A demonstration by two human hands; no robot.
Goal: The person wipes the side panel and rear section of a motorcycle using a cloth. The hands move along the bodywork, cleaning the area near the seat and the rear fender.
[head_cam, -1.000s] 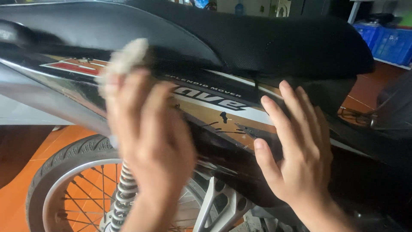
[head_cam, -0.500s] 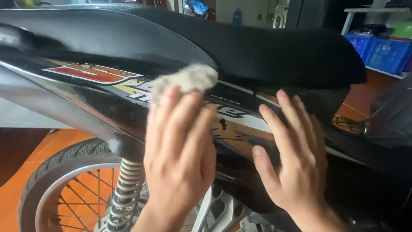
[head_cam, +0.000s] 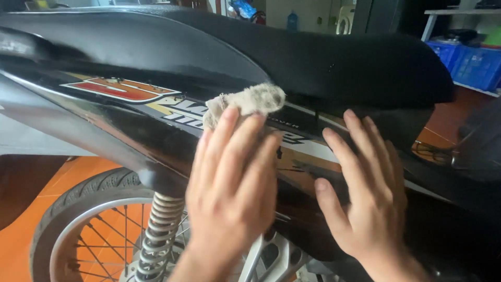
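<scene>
- Your left hand [head_cam: 229,193] has slid rightward along the motorcycle's side panel [head_cam: 104,122] since a second ago, carrying the grey rag [head_cam: 245,102] from near the red decal to a spot just beside your right hand; your right hand has hardly shifted.
- Your left hand lies flat with fingers together, pressing the rag against the glossy black panel; the rag's frayed end sticks out past your fingertips, right under the seat's edge.
- Your right hand [head_cam: 365,193] is open, fingers spread, palm flat on the panel just right of the rag, holding nothing.
- Below your left wrist stands the coiled grey shock spring [head_cam: 159,230], with the spoked rear wheel [head_cam: 78,235] and its black tyre to the left of it.
- Under the wheel the floor [head_cam: 21,250] is orange tile.
- Left of your left hand, on the panel, sits a long pointed decal [head_cam: 117,90] in red and orange with a white outline; white lettering runs from it under your fingers.
- Above both hands the matte black seat [head_cam: 323,62] stretches across.
- Beyond the seat, far above your right hand, blue plastic crates [head_cam: 472,62] stand under a white shelf [head_cam: 459,13].
- Far above your left fingertips, a blue bottle [head_cam: 293,21] stands against a pale wall.
</scene>
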